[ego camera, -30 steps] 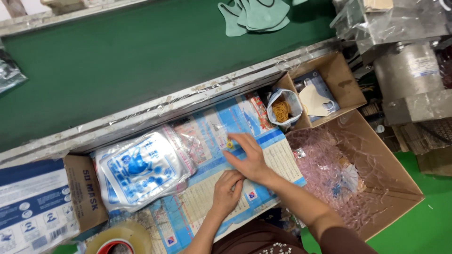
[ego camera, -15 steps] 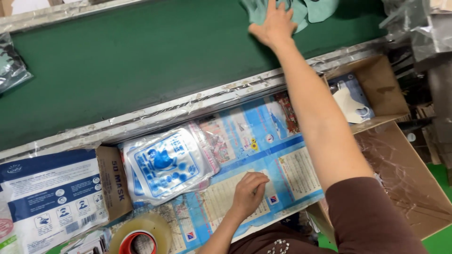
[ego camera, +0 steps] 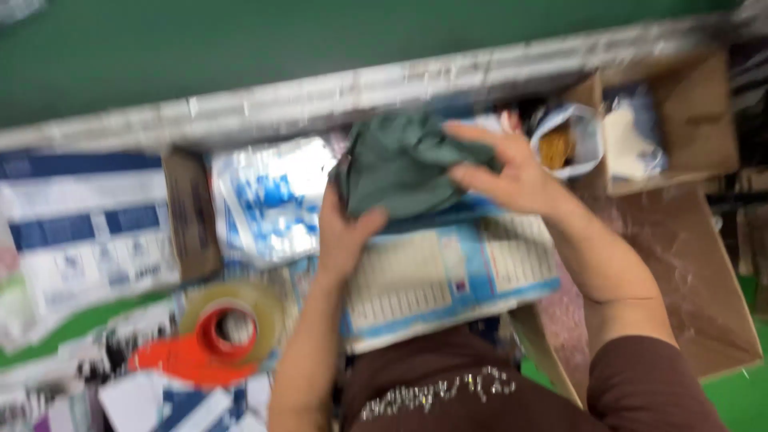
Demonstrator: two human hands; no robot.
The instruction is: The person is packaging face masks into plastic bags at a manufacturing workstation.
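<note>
Both hands are gripping a crumpled dark green cloth piece (ego camera: 400, 164), holding it just above the stack of blue and white printed plastic bags (ego camera: 448, 280) that is lying near the middle of the front edge of the work surface. The left hand (ego camera: 346, 232) is closing on the cloth's lower left side, thumb pressing up over the fabric. The right hand (ego camera: 512, 172) is cupping the cloth from its right side, fingers (ego camera: 472, 132) spreading across the top of the fabric. The whole view is blurred by motion, so fine detail on the cloth is not showing.

Just to the left of the cloth, a clear plastic pack with blue printing (ego camera: 268, 204) is lying on the surface, and beyond it, toward the left edge, a blue and white carton with an open brown flap (ego camera: 88, 216) is sitting. A roll of clear tape on a red dispenser (ego camera: 228, 328) is resting near the front left corner. A green conveyor belt (ego camera: 280, 44) with a metal rail (ego camera: 400, 84) is running along the far edge. At the right edge, a small brown cardboard box (ego camera: 680, 120) is holding white items, with a larger open cardboard box (ego camera: 704, 296) in front of it.
</note>
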